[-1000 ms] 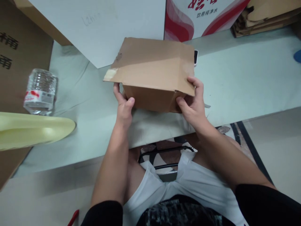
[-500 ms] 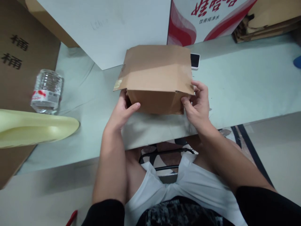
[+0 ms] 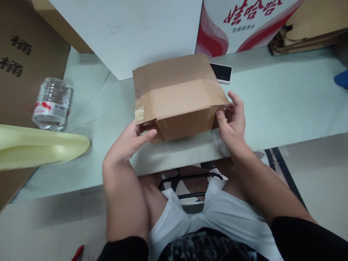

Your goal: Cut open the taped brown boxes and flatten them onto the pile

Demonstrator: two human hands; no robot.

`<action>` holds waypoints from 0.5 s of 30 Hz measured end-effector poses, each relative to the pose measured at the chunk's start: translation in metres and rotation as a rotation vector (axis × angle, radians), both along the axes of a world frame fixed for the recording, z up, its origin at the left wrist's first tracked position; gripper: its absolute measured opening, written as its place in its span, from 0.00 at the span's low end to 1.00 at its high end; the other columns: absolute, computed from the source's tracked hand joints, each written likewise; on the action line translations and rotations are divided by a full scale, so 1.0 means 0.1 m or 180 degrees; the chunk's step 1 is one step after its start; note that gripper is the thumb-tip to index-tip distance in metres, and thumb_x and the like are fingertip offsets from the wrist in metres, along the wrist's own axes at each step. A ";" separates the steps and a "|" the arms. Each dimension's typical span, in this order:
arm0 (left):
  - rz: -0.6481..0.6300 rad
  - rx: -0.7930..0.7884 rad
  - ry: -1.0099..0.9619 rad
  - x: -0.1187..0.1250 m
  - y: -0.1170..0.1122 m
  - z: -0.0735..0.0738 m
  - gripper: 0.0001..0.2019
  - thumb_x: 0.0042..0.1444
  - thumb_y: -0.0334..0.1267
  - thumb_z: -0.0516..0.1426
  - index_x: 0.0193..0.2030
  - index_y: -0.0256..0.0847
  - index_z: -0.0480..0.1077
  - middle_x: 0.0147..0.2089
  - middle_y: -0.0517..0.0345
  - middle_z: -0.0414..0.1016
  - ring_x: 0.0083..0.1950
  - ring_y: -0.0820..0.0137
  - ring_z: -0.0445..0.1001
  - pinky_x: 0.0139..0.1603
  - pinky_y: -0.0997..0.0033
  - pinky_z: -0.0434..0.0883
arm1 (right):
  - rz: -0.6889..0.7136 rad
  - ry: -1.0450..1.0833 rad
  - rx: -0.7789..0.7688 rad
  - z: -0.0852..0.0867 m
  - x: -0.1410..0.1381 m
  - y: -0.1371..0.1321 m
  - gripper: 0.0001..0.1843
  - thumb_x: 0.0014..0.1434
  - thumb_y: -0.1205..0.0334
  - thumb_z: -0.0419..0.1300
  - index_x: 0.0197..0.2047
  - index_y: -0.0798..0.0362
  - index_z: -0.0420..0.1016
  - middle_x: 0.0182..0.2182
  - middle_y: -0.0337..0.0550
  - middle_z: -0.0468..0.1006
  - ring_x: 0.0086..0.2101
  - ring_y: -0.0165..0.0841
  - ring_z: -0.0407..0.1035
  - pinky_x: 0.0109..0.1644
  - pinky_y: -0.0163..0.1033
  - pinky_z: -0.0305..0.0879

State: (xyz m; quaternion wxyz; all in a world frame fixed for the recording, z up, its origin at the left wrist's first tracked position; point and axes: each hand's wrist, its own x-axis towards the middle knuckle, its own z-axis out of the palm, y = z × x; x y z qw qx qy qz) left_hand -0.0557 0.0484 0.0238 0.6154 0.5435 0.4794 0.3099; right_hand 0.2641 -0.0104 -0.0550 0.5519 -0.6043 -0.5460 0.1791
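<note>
A brown cardboard box (image 3: 185,98) sits at a slant between my hands on the pale green tabletop, its flaps spread outward. My left hand (image 3: 133,139) grips its near left corner, the thumb along the near side and the other fingers hidden under the left flap. At the right end, my right hand (image 3: 232,117) pinches the near right corner between thumb and fingers, with the index finger raised. A scrap of pale tape (image 3: 139,113) clings to the left flap. The inside of the box is hidden from me.
A phone-like device (image 3: 223,73) lies behind the box. Large white (image 3: 130,36) and red-and-white (image 3: 239,29) cartons stand at the back. To the left are a plastic water bottle (image 3: 53,103) and a pale yellow curved object (image 3: 46,146). Flattened cardboard (image 3: 310,36) is stacked at back right.
The box has turned, its left end swinging nearer to me. My left hand has moved left and down with it, my right hand slightly right. More of the phone-like device shows.
</note>
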 end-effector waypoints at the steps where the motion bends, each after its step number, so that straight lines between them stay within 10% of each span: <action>1: 0.0137 0.0111 -0.0107 -0.01 0.00 -0.02 0.26 0.47 0.44 0.75 0.53 0.43 0.80 0.57 0.43 0.83 0.63 0.49 0.79 0.65 0.50 0.78 | -0.0010 -0.0012 -0.0010 0.00 0.00 0.00 0.34 0.69 0.38 0.57 0.74 0.35 0.58 0.54 0.47 0.75 0.48 0.46 0.76 0.53 0.61 0.77; 8: 0.0700 0.0245 -0.0617 0.07 -0.05 -0.03 0.20 0.45 0.45 0.74 0.45 0.44 0.81 0.41 0.52 0.84 0.50 0.58 0.83 0.56 0.60 0.80 | 0.0190 0.0229 0.0005 0.08 -0.04 -0.02 0.36 0.69 0.34 0.54 0.75 0.35 0.58 0.61 0.49 0.74 0.57 0.51 0.75 0.60 0.66 0.75; 15: 0.0968 0.0120 -0.0821 0.02 -0.04 -0.04 0.11 0.40 0.41 0.68 0.35 0.46 0.81 0.30 0.58 0.79 0.32 0.67 0.77 0.30 0.69 0.75 | 0.0109 0.0582 -0.0057 0.15 -0.05 0.04 0.30 0.68 0.30 0.51 0.58 0.42 0.77 0.60 0.44 0.80 0.63 0.49 0.73 0.71 0.63 0.68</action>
